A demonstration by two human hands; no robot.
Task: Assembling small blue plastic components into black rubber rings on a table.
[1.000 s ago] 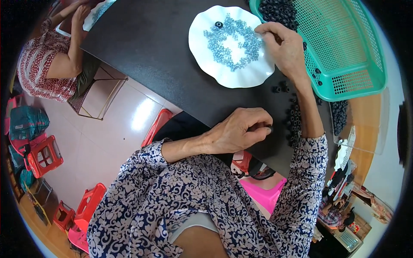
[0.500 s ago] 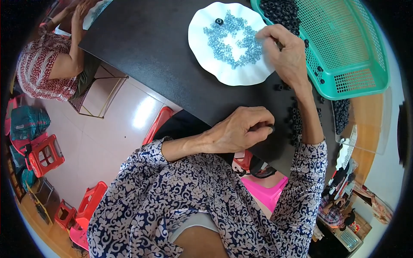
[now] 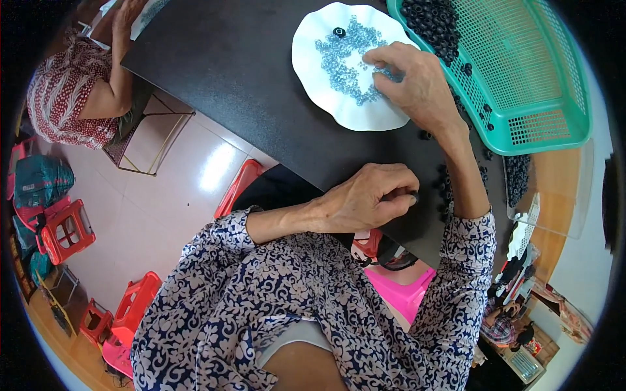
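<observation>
Left hand (image 3: 365, 199) rests on the black table (image 3: 241, 72), fingers curled, grip pinched shut on a small black ring-shaped part (image 3: 413, 195) at its fingertips. Right hand (image 3: 414, 81) lies at the 3 o'clock edge of the white wavy-rimmed plate (image 3: 313, 72), fingertips narrow, touching the small pale-blue metal pieces (image 3: 342, 62) heaped there; whether one is held, cannot tell. Teal plastic mesh basket (image 3: 541, 98) at 3 o'clock of the plate, black rings (image 3: 430, 19) piled in its far corner. More loose black parts (image 3: 447, 186) just right of the left hand.
</observation>
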